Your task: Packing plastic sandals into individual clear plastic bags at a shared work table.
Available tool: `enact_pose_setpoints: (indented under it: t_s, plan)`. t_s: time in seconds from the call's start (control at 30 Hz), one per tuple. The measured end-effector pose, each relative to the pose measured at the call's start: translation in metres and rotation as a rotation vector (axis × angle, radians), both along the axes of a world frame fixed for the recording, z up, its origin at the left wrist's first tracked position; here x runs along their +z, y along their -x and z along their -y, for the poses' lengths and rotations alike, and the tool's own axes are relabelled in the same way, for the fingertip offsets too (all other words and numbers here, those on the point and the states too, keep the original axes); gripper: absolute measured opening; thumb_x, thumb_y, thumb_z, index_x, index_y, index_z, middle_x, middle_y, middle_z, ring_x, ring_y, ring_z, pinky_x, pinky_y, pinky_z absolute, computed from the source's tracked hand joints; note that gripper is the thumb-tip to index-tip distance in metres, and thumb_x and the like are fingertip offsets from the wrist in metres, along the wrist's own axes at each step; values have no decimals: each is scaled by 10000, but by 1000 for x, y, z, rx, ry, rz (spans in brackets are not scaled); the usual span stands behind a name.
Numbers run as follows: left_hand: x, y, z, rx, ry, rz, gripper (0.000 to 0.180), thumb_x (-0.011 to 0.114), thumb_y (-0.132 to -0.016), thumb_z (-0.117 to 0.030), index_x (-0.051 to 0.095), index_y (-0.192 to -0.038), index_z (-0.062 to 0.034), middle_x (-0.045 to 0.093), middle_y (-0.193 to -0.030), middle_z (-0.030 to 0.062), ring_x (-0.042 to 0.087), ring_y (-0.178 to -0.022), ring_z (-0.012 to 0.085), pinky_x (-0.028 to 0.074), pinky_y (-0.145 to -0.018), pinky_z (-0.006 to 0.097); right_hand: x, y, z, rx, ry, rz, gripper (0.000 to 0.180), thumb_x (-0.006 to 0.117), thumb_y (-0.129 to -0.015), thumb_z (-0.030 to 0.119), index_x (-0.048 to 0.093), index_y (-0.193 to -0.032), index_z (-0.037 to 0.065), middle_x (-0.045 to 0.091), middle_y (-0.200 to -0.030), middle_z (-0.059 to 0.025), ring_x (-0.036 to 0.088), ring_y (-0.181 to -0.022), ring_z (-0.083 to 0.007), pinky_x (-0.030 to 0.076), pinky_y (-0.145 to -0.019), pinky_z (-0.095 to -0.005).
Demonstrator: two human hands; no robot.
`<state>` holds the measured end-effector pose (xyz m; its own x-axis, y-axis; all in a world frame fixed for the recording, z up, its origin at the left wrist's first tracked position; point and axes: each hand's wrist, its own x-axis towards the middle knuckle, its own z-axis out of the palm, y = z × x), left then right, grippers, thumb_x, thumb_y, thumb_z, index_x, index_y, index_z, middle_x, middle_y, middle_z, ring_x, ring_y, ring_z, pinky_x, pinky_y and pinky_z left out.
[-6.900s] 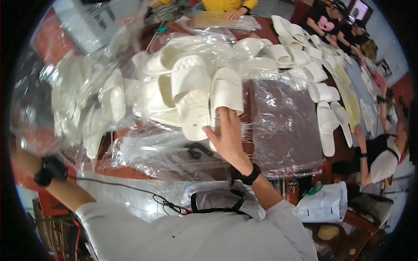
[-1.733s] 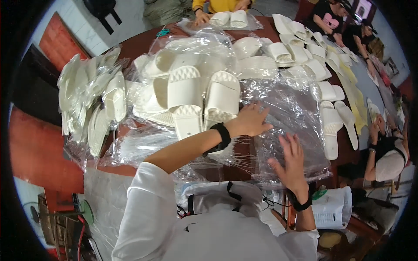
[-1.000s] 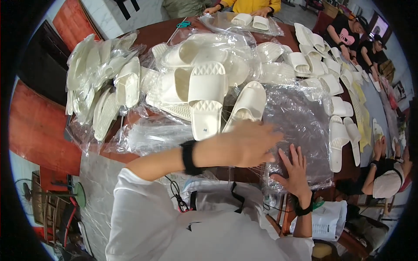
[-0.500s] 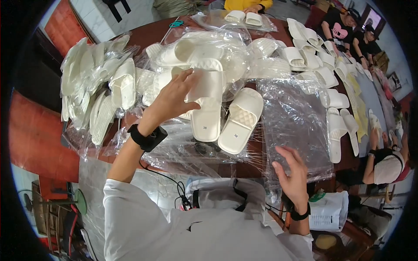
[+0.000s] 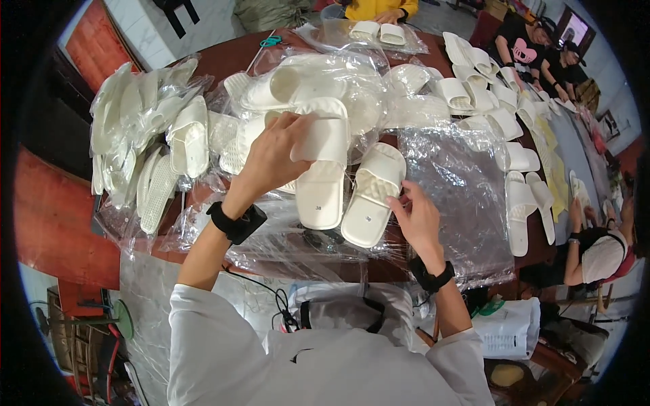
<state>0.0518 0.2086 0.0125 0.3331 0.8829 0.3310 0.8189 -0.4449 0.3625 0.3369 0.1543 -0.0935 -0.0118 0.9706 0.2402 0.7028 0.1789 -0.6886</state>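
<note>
Two white slide slippers lie side by side in front of me, toes pointing away. Around the side of the left slipper's strap curls my left hand [image 5: 274, 154], with the thumb near the strap's lower edge; the left slipper [image 5: 321, 193] rests partly against other slippers behind it. My right hand [image 5: 416, 220] pinches the outer edge of the right slipper [image 5: 369, 206], thumb on the sole's rim. Beneath and around them spreads crumpled clear plastic film. Beyond the left hand is a heap of plastic-wrapped white slippers [image 5: 271, 88].
More bagged slippers [image 5: 128, 128] are piled at the left. Loose white slippers [image 5: 521, 157] line the table's right side. A flat clear plastic bag [image 5: 460, 203] lies right of centre. Teal-handled scissors [image 5: 271, 41] lie at the back. Other people sit around the far and right sides.
My right hand has moved up and left from over the plastic bag to the right slipper's edge. My left hand's fingers have closed further onto the left slipper's strap.
</note>
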Motion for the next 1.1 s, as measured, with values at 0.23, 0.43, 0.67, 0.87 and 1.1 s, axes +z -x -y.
enact_pose_setpoints:
  t_s: [0.23, 0.43, 0.67, 0.87, 1.1]
  plan:
    - [11, -3, 15, -24, -16, -9, 719, 774, -630, -67, 546, -1310, -123, 576, -1202, 132, 567, -1076, 341, 483, -933, 402, -12, -5, -15, -1, 5, -17, 289, 700, -852, 272, 599, -926, 11, 660, -701, -151, 651, -623, -307, 491, -573, -398]
    - [21, -12, 37, -4, 85, 32, 725, 799, -613, -79, 562, -1297, -117, 586, -1182, 135, 568, -1073, 337, 477, -932, 396, 1, -9, -3, -16, 37, -151, 218, 678, -841, 204, 587, -804, 10, 639, -648, -132, 636, -569, -262, 490, -557, -366]
    - [12, -25, 70, -61, 112, 84, 689, 824, -636, -119, 578, -1280, -115, 608, -1144, 144, 625, -960, 316, 533, -780, 374, 49, -33, 48, -115, 23, -212, 162, 689, -825, 142, 589, -815, 15, 640, -649, -109, 638, -573, -210, 494, -556, -321]
    - [-16, -55, 77, -161, 117, 150, 645, 828, -640, -198, 594, -1231, -86, 638, -1086, 168, 633, -945, 366, 514, -794, 402, 43, -60, 67, -130, 8, -112, 131, 678, -829, 116, 599, -840, 13, 644, -678, -115, 637, -575, -224, 490, -554, -334]
    - [-47, -79, 81, -112, 166, 71, 699, 826, -632, -227, 557, -1265, -99, 600, -1112, 163, 597, -1012, 367, 499, -848, 430, 18, -78, 74, -147, -7, -74, 130, 675, -809, 93, 586, -864, 17, 625, -691, -122, 623, -575, -235, 478, -549, -335]
